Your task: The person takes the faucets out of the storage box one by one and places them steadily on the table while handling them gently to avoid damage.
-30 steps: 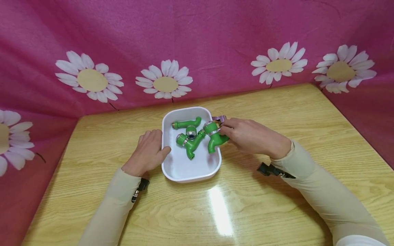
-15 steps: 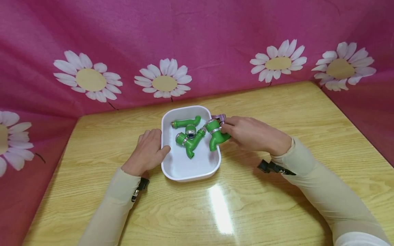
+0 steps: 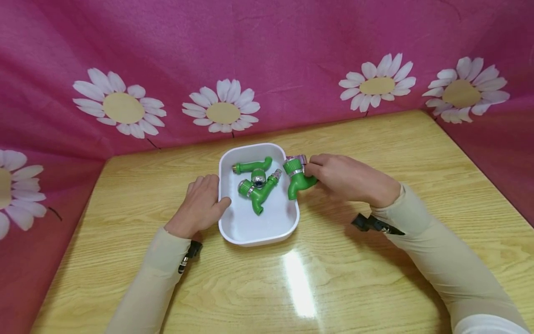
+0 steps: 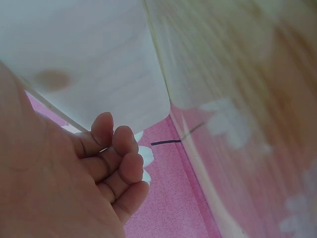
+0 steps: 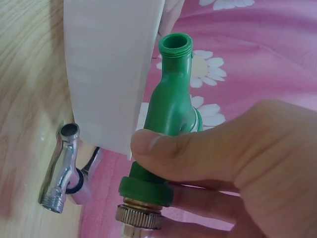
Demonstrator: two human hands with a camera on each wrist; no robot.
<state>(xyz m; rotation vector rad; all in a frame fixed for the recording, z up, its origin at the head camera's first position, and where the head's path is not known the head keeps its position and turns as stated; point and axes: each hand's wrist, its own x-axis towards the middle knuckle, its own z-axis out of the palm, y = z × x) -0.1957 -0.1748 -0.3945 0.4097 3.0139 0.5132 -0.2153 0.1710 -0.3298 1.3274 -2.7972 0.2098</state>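
Observation:
My right hand (image 3: 348, 178) grips a green plastic tap (image 3: 301, 183) over the right rim of a white tub (image 3: 267, 229). In the right wrist view the thumb lies across the body of this tap (image 5: 168, 111), with fingers behind it and a brass-coloured threaded end below. Two more green taps lie in the tub: one tap (image 3: 252, 167) towards the back, another tap (image 3: 260, 197) in front of it. My left hand (image 3: 198, 204) holds the tub's left rim, thumb over the edge and fingers outside. Those fingers (image 4: 131, 166) are bent beside the tub's outer wall (image 4: 114, 64).
A chrome tap (image 5: 62, 171) lies on the wooden table (image 3: 354, 278) just right of the tub; in the head view the held tap and right hand partly hide this metal tap (image 3: 297, 158). A pink curtain (image 3: 292, 69) with daisies hangs behind the table.
My right hand has carried the green tap a little to the right and back, from over the tub's inside to its right rim. The left hand and tub stay nearly still.

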